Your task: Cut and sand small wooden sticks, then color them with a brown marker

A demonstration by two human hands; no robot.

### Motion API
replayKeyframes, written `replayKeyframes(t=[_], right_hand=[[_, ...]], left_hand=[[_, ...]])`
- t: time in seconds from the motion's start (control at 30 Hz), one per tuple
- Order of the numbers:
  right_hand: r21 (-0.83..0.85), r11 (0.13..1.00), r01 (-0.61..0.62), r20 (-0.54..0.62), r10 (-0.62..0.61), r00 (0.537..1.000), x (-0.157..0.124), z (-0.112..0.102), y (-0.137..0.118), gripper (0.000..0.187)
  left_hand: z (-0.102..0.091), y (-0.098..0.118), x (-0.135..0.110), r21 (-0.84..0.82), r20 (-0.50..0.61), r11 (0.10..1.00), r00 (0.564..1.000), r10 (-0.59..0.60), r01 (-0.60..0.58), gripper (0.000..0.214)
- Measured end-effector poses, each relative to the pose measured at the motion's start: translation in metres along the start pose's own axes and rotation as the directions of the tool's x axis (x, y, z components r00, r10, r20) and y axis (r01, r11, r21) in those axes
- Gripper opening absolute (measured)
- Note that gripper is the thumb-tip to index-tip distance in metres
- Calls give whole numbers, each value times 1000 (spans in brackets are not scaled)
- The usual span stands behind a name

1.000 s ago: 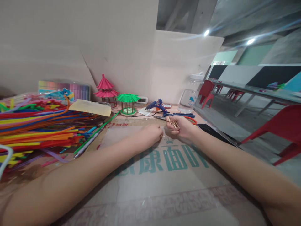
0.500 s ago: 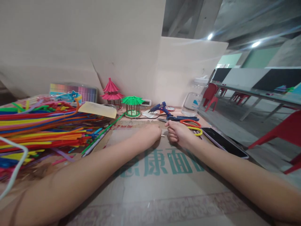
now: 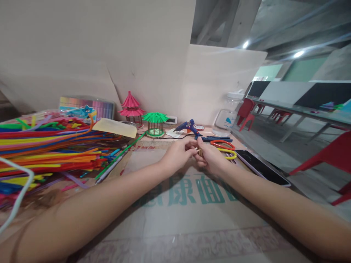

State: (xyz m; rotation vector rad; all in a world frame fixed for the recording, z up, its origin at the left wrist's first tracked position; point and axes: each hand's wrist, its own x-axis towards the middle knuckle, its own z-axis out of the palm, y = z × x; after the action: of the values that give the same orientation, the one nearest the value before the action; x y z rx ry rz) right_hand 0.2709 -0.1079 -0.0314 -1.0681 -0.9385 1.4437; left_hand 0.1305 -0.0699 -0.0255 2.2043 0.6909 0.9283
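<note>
Left hand and right hand: together, fingers closed on short pale sticks, count hidden; board: room nearer than both hands, between forearms; phone: right of right hand, near table edge; scissors: beyond right hand, blades hidden; pipe cleaners: left of both hands, cut off at view's border

Dim, greyish light; two white ceiling lamps glare with streaks. Soft shadows lie beneath the bare forearms. Wide-angle distortion stretches the borders; detail around the bare left hand is soft.
</note>
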Motion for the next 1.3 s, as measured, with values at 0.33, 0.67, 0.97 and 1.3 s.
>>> replayKeyframes(t=[0.33,0.67,0.97,1.3], right_hand=[[-4,1000,-3,54,3,999,6,0,9,26],[-50,995,84,25,-83,996,5,1,11,36],[-74,986,151,4,-151,988,23,-15,18,59],[-64,988,144,1,-144,990,17,-12,14,55]], left_hand=[[-13,-7,-1,468,113,811,934,339,-351,54],[-32,1,5,757,111,625,980,166,-192,27],[-125,-71,19,902,209,395,977,-45,-174,19],[-112,-93,24,899,128,437,969,-211,-24,23]])
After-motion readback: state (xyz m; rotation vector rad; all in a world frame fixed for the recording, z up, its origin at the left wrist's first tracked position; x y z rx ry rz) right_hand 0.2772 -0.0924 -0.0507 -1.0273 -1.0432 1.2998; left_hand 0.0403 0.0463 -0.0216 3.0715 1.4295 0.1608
